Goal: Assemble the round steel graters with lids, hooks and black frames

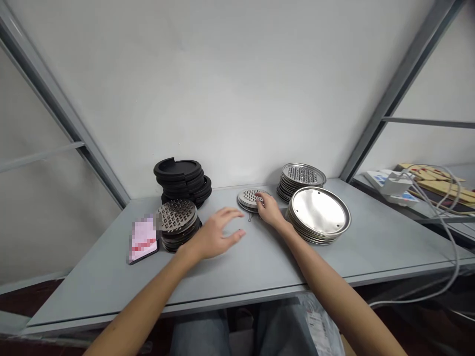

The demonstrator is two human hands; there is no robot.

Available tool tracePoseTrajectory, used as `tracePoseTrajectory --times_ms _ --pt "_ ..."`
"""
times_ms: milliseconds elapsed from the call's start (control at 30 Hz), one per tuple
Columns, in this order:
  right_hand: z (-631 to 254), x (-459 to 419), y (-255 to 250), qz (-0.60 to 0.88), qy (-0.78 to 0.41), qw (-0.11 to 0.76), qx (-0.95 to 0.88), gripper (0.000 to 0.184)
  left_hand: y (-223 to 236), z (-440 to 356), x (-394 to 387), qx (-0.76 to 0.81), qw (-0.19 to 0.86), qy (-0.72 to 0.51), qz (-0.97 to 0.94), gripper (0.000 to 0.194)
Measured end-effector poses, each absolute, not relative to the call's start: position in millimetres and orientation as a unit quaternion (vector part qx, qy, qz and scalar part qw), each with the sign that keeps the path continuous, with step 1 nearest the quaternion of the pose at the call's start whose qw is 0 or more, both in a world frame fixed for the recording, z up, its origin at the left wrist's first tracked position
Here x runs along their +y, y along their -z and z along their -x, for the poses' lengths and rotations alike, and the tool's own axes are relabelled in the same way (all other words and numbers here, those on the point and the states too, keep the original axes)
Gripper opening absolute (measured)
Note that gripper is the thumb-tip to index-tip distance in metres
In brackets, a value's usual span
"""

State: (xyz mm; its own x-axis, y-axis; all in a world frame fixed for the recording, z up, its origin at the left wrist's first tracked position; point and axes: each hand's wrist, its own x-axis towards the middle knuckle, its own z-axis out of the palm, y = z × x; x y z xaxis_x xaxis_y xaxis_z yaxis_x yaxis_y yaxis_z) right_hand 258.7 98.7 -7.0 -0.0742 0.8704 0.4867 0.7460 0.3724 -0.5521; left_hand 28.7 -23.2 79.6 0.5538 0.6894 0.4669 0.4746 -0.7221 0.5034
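My left hand (218,233) hovers over the front middle of the table, thumb and fingers apart, with nothing in it. At the back middle, my right hand (267,207) has its fingers curled on the right edge of a small stack of round metal grater discs (249,197); the fingertips partly cover the top disc. Left of my left hand stands a stack of darker grater discs (177,215) with raised teeth. Beside my right forearm is a stack of shiny round metal plates (319,210) with small holes near the rim.
Black round rings or holders (180,170) are piled at the back left. A phone (143,237) lies at the left. More metal grater discs (302,175) are stacked at the back right. On the right-hand shelf are a white adapter (397,184) and cables (447,222).
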Motion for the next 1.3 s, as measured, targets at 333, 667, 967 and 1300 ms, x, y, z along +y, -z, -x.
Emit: tracePoseTrajectory --times_ms 333,667,967,1300 --pt "-260 103 17 0.522 -0.098 0.28 -0.8 0.039 3 -37 27 0.434 0.1 -0.287 -0.848 0.04" --pt "-239 93 14 0.329 -0.156 0.331 -0.871 0.038 15 -31 33 0.498 0.032 -0.32 -0.805 0.054" --pt "-235 82 10 0.327 -0.135 0.351 -0.867 0.022 21 -28 38 0.497 0.028 -0.313 -0.809 0.045" --pt "-235 80 14 0.372 -0.111 0.335 -0.859 0.056 8 -25 36 0.514 -0.019 -0.266 -0.815 0.026"
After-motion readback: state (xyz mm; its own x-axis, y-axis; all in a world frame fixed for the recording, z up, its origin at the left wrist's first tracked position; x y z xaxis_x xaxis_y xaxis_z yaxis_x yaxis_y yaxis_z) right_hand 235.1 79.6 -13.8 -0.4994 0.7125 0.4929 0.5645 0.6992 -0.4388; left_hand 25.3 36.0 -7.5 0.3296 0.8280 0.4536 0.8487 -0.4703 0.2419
